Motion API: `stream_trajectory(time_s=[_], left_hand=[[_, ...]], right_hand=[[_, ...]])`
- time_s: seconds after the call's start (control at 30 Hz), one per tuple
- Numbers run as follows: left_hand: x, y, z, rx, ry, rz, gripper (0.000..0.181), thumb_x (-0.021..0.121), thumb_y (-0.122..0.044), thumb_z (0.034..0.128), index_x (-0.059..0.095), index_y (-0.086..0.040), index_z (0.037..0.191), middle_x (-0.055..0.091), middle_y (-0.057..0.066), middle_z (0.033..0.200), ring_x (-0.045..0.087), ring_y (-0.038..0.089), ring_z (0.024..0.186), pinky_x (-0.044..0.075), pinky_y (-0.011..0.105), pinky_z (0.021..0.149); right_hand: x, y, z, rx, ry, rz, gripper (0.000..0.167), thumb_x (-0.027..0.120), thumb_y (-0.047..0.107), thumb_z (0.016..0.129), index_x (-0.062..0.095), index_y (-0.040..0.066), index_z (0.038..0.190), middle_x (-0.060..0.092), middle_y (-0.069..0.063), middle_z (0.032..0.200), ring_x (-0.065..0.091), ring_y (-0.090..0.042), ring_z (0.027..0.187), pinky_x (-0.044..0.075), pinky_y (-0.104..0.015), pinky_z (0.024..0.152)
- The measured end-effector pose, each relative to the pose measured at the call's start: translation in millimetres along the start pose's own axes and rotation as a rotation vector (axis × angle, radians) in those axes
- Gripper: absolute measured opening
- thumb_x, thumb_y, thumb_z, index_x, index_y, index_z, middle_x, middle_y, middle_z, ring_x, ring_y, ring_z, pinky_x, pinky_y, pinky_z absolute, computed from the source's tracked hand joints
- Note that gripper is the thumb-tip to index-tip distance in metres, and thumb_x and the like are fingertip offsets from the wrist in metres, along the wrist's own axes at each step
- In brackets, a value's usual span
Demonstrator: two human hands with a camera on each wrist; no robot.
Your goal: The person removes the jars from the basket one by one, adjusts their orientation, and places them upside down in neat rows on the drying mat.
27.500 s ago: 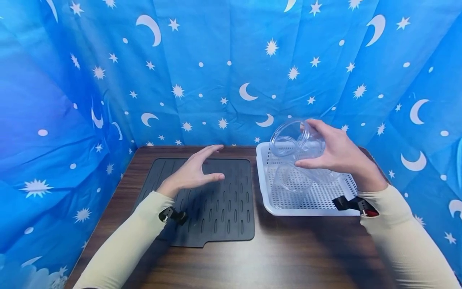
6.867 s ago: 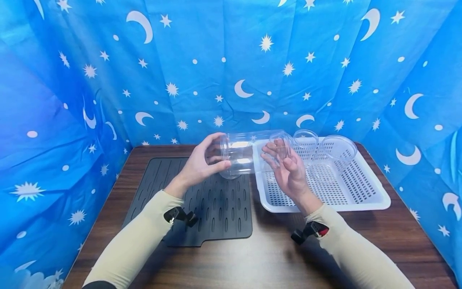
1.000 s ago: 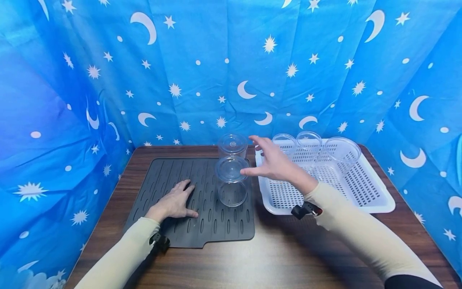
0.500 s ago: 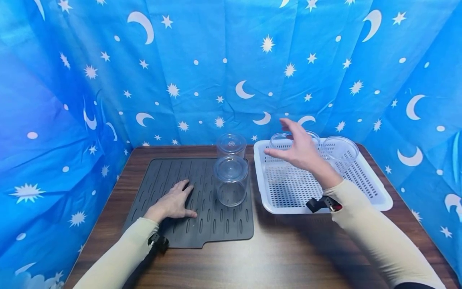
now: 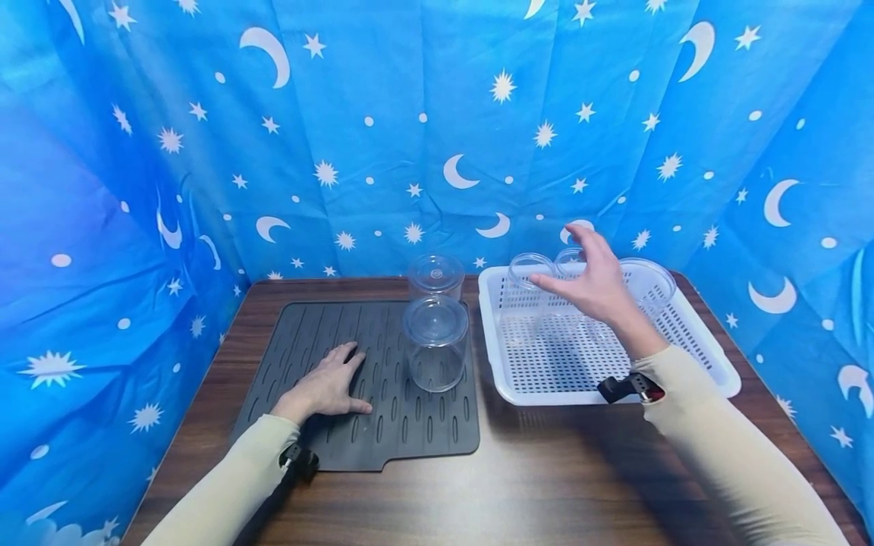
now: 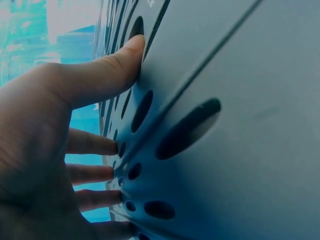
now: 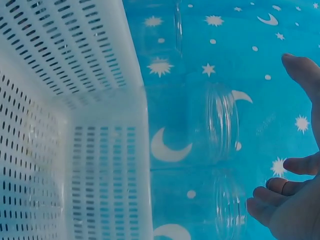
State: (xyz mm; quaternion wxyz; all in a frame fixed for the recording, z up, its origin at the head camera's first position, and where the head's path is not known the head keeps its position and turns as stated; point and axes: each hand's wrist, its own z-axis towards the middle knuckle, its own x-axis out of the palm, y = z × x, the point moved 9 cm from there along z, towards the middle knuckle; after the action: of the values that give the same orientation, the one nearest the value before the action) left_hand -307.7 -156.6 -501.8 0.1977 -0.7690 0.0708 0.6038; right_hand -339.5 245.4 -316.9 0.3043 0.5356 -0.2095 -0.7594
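My left hand (image 5: pixel 328 385) rests with spread fingers on a black ribbed draining mat (image 5: pixel 444 436); the left wrist view shows its thumb and fingertips touching the slotted surface. Two clear plastic jars stand on the mat's right side, a front jar (image 5: pixel 437 368) and a rear jar (image 5: pixel 435 274), neither touched by a hand. Over the white perforated basket (image 5: pixel 546 398) hovers my right hand (image 5: pixel 594 282), thumb and fingers apart, holding nothing. Several clear jars are in the basket, among them a left jar (image 5: pixel 526 303) and a right jar (image 5: pixel 652 288). The right hand partly hides the middle one.
The wood-grain table (image 5: pixel 451 504) bears mat and basket side by side. Behind and at both sides hangs a blue cloth (image 5: pixel 382 152) with moons and stars. In the right wrist view, clear jar necks (image 7: pixel 222 122) project past the basket's edge (image 7: pixel 142 150).
Earlier, both hands held a jar above the mat. Over the last second my right hand has moved right, from the front jar on the mat to above the basket. The left hand stays put.
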Motion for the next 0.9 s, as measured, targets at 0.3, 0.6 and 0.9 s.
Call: stream_trajectory(time_s=[0.3,0.6,0.9], left_hand=[[2.7,1.2,-4.8,-0.006,-0.005,-0.015,0.101,0.079,-0.056,0.0738,0.036,-0.004,0.150,0.021,0.020,0.159,0.021,0.045,0.145,0.029,0.060,0.111],[4.2,4.3,-7.1,-0.010,-0.018,-0.014,0.102,0.079,-0.056,0.0730,0.037,-0.004,0.150,0.022,0.020,0.159,0.022,0.044,0.145,0.029,0.060,0.112],[1.9,1.3,-1.0,-0.001,-0.017,-0.023,0.101,0.079,-0.054,0.0740,0.035,-0.006,0.151,0.020,0.019,0.160,0.019,0.043,0.146,0.029,0.060,0.112]], right_hand=[[-2.3,-18.8,-4.4,0.070,0.019,-0.038,0.101,0.075,0.057,0.077,0.026,0.013,0.154,0.027,-0.018,0.158,0.029,-0.042,0.141,0.029,-0.068,0.107],[-7.7,-31.4,-4.3,0.096,-0.026,-0.017,0.103,0.076,0.056,0.076,0.025,0.013,0.155,0.024,-0.018,0.159,0.024,-0.042,0.144,0.025,-0.069,0.108],[-13.5,-52.6,-7.9,0.158,-0.023,0.062,0.105,0.075,0.053,0.080,0.016,0.013,0.157,0.026,-0.024,0.156,0.030,-0.046,0.139,0.030,-0.064,0.108]])
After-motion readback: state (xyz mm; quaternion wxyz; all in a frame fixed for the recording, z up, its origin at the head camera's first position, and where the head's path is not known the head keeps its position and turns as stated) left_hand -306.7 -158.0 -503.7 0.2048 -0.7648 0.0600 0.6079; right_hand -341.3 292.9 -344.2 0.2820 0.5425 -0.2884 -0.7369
